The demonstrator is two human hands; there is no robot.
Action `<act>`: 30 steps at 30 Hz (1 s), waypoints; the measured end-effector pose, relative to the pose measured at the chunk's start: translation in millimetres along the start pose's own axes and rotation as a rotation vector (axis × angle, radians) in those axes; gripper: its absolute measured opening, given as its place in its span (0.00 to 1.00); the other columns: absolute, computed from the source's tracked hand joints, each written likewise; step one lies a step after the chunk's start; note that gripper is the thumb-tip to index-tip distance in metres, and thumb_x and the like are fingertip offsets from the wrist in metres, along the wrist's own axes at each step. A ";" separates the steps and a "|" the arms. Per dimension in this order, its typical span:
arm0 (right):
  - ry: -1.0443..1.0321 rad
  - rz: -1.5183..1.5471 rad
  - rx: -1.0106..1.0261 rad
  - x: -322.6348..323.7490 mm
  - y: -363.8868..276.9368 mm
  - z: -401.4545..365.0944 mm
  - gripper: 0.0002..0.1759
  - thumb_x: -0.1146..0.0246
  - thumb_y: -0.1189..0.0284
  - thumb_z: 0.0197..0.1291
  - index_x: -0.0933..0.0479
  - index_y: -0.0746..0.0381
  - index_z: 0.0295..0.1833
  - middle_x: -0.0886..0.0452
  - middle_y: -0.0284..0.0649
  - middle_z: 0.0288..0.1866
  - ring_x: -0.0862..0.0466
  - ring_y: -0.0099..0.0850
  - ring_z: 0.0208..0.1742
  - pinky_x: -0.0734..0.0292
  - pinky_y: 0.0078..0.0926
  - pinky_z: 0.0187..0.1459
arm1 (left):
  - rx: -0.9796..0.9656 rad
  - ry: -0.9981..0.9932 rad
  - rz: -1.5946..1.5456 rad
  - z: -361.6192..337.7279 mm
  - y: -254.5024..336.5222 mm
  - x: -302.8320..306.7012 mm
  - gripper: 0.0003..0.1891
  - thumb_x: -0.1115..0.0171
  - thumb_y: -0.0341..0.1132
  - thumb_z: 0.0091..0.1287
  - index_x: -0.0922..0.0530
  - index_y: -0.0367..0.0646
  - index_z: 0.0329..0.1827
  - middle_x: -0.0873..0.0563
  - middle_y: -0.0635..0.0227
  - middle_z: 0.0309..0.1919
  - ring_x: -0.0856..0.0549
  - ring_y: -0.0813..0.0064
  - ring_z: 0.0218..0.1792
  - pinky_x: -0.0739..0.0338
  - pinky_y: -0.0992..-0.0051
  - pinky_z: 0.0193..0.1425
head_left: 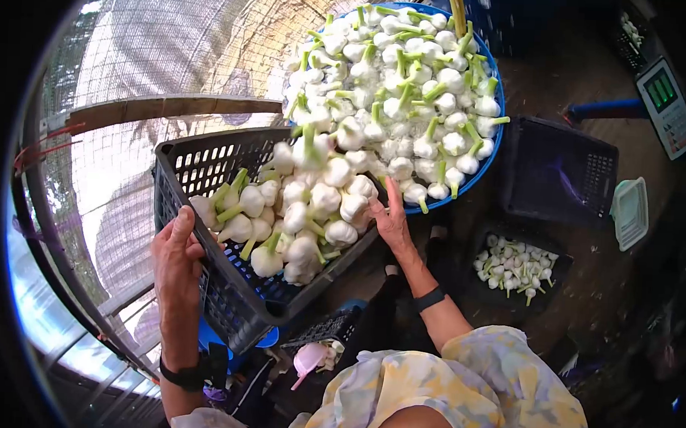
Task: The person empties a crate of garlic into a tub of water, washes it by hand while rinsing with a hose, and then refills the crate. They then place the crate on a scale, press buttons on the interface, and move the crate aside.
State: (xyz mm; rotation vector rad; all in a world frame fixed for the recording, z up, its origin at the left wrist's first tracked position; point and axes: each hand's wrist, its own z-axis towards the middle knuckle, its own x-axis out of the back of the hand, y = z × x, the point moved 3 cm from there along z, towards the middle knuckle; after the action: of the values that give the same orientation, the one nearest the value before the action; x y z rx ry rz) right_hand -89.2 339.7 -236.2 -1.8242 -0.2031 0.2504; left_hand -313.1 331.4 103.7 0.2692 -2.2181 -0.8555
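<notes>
Left hand (176, 262) has its fingers wrapped over the rim of the tilted black crate (232, 305). Garlic bulbs (305, 212) are heaped at its low edge by the blue basin (496, 148). Right hand (392, 220) is at the other rim with its palm hidden, so I can't tell if it's gripping anything.

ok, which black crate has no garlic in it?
The empty crate right of the blue tub; the tilted crate and the small crate below it hold bulbs.

A crate (236, 301) at centre-left holds garlic (305, 212), just below-left of a heaped tub (498, 137). Right of the tub sits a second crate (559, 174); below that, a third crate (492, 301) holds bulbs (513, 267). A scale (667, 106) lies upper right.
</notes>
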 end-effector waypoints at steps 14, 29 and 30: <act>-0.970 -0.692 0.751 -79.3 -71.9 85.3 0.34 0.40 0.47 0.51 0.32 0.52 0.62 0.45 0.41 0.72 0.48 0.42 0.74 0.44 0.67 0.59 | -0.024 -0.034 0.239 30.3 64.8 -71.2 0.20 0.39 0.53 0.61 0.22 0.43 0.26 0.27 0.79 0.13 0.40 0.93 0.10 0.53 0.87 0.12; -0.619 -0.315 0.568 -2.1 -18.8 146.5 0.37 0.35 0.56 0.47 0.35 0.53 0.64 0.37 0.52 0.64 0.35 0.42 0.65 0.43 0.44 0.64 | -0.211 -0.196 0.367 91.3 139.1 -177.2 0.10 0.40 0.39 0.64 0.23 0.42 0.30 0.27 0.80 0.18 0.35 0.93 0.15 0.45 0.89 0.14; -0.635 -0.720 0.668 8.7 -2.5 156.1 0.37 0.35 0.53 0.46 0.34 0.53 0.63 0.35 0.51 0.62 0.36 0.41 0.65 0.42 0.43 0.62 | -0.217 -0.251 0.416 102.5 142.1 -185.9 0.10 0.40 0.38 0.64 0.23 0.42 0.30 0.28 0.80 0.18 0.36 0.92 0.15 0.45 0.89 0.14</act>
State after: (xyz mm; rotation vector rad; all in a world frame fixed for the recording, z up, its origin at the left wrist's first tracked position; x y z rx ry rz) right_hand -123.8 487.4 -274.0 -0.8809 -1.0594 0.3254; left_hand -244.0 568.8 39.4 -0.4109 -2.2635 -0.9209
